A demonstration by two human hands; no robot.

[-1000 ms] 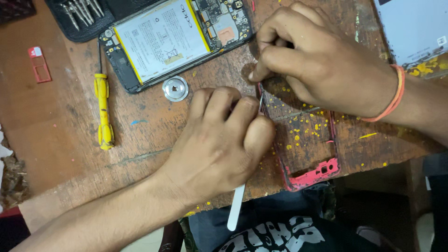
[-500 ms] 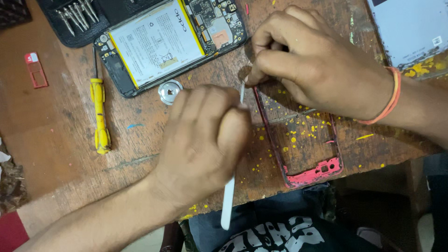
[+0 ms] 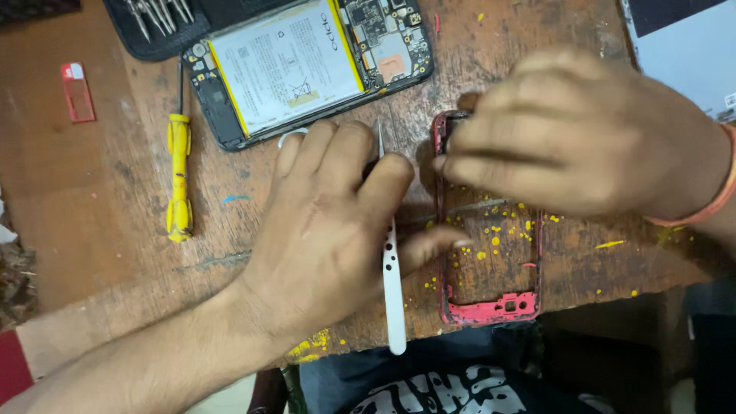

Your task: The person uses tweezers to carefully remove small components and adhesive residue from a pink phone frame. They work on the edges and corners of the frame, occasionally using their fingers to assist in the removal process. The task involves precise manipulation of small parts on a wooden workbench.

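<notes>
My left hand (image 3: 330, 230) grips white tweezers (image 3: 392, 299), tips pointing up beside the top left corner of a red phone frame (image 3: 491, 310) lying flat on the worn wooden table (image 3: 100, 230). My right hand (image 3: 590, 134) presses down on the frame's upper end, fingers curled over its top edge and hiding it. An opened phone (image 3: 307, 65) with its white battery and circuit board exposed lies just beyond my left hand.
A yellow screwdriver (image 3: 179, 176) lies to the left, a small red card (image 3: 78, 92) further left. A black tool case (image 3: 165, 23) with metal bits sits at the top. A grey flat device (image 3: 682, 46) is at the top right. The table's front edge runs near my lap.
The view has shifted left, so the frame and phone sit further right in the picture. My right hand has flattened over the frame's top. The tweezers stand more upright.
</notes>
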